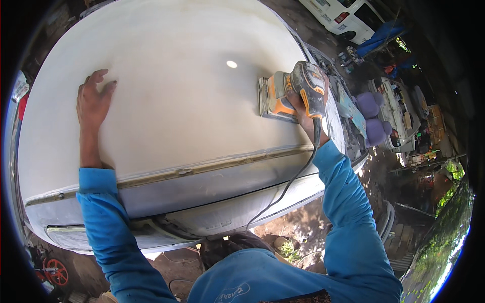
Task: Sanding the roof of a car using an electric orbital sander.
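Note:
A pale, primed car roof [166, 96] fills the middle of the view. At its right side, my right hand [303, 108] grips an orange and black electric sander [289, 93]; its flat pad rests on or right at the roof, and the sander's body hides part of my fingers. A dark power cord [298, 174] runs from it down across the car's side toward my body. Toward the roof's left, my left hand [94, 98] lies on the surface with fingers apart and slightly curled, holding nothing.
Along the near roof edge runs a roof channel [202, 169], with the grey door side [202, 194] below it. Purple seats [371, 118] stand beyond the right end. A white van [348, 17] is parked at the upper right. A red wheel [55, 271] shows at lower left.

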A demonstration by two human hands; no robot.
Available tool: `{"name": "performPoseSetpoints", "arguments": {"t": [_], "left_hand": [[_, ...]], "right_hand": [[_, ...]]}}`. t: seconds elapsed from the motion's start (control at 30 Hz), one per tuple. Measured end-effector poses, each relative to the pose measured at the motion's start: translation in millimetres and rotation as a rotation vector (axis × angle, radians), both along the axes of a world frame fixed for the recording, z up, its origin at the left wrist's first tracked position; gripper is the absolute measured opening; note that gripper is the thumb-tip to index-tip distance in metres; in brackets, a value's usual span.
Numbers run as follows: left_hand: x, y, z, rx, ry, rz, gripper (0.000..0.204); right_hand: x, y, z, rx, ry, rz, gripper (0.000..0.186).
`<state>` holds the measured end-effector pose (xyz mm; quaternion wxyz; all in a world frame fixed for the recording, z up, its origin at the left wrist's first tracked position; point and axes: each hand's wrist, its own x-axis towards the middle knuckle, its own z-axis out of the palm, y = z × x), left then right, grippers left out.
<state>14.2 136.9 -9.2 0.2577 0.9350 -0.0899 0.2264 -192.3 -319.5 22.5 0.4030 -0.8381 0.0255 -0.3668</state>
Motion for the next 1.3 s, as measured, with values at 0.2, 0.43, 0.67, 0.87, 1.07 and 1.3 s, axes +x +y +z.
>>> {"name": "performPoseSetpoints", "arguments": {"t": [0.2,0.43,0.67,0.87,1.07,1.3], "left_hand": [[-2,-3,6,0.0,0.032,0.013,0.04],[-5,-2,5,-0.024,0.021,0.008,0.041],[1,2,-8,-0.031,-0.343,-0.126,0.038],[-5,-4,5,-0.077,-0.161,-0.052,0.039],[-10,-7,15,-0.076,-0.108,-0.008,0.037],[-21,-7,15,-0.103,-0.051,-0.012,0.037]], "right_hand": [[74,-18,13,0.021,0.011,0.028,0.077],[170,-65,1,-0.019,-0.088,-0.061,0.075],[269,-149,-28,-0.045,-0.097,-0.005,0.047],[369,-221,-47,-0.186,-0.147,0.169,0.036],[440,-256,-56,-0.198,-0.086,0.236,0.04],[428,-217,-40,-0.218,-0.079,0.221,0.043]]}}
